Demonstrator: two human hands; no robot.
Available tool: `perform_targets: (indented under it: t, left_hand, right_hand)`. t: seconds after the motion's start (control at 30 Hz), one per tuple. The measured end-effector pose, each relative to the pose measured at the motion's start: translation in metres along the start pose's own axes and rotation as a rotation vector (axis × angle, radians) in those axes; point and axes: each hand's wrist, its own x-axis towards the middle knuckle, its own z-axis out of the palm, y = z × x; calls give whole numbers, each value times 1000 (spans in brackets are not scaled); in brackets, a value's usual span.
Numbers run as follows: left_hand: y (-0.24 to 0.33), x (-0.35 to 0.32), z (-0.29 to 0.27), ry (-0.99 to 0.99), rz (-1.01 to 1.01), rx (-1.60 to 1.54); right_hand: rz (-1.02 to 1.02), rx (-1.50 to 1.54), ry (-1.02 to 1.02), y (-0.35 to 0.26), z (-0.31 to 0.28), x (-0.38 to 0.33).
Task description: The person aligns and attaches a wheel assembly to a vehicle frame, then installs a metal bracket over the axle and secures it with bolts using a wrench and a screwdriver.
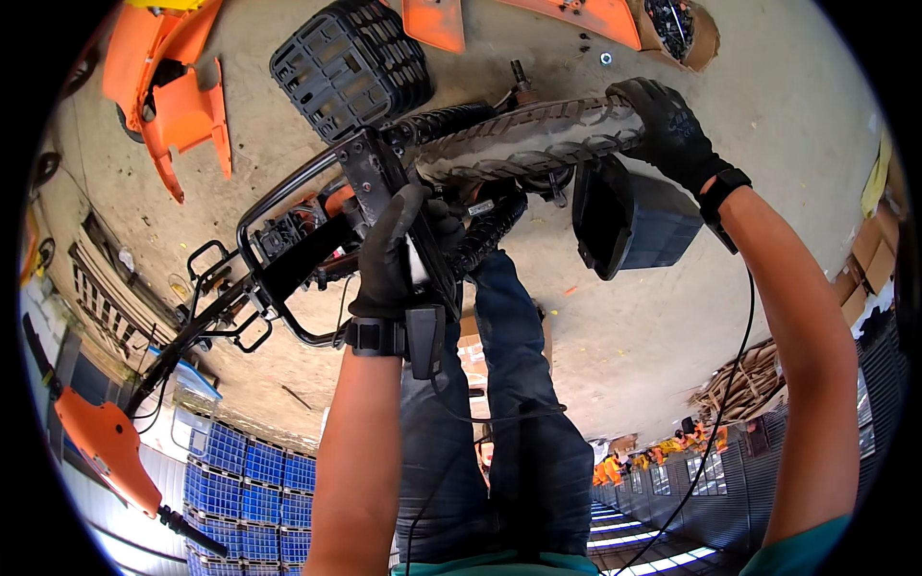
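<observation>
A stripped scooter frame (253,252) of black tubing stands in front of me, its handlebar with an orange cover (108,449) at the lower left. At the frame's far end is a wheel with a worn, dusty tyre (547,139), flanked by black coil springs. My right hand (666,130), in a black glove, closes over the tyre's right end. My left hand (396,252), gloved too, wraps round the black metal bracket (370,175) at the rear of the frame. Both wrists carry strapped black devices with cables.
A black plastic crate (353,67) lies beyond the frame. Orange body panels (182,96) are on the floor at the far left. An open black bin (634,219) stands right of the wheel, and a sack of small parts (678,34) sits at the far right.
</observation>
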Motion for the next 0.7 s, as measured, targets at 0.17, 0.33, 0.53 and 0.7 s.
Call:
perform_targets:
  t: [0.17, 0.33, 0.53, 0.7]
  left_hand:
    - [-4, 2, 0, -56, 37, -9]
    - [-3, 1, -3, 9, -11, 9]
    - [-3, 0, -5, -38, -22, -50]
    - [-3, -3, -2, -27, 23, 27]
  right_hand:
    - [-18, -20, 6, -1, -7, 5]
    - [0, -27, 10, -4, -7, 0]
    - [18, -73, 29, -8, -4, -3]
    - [-12, -18, 45, -9, -5, -6]
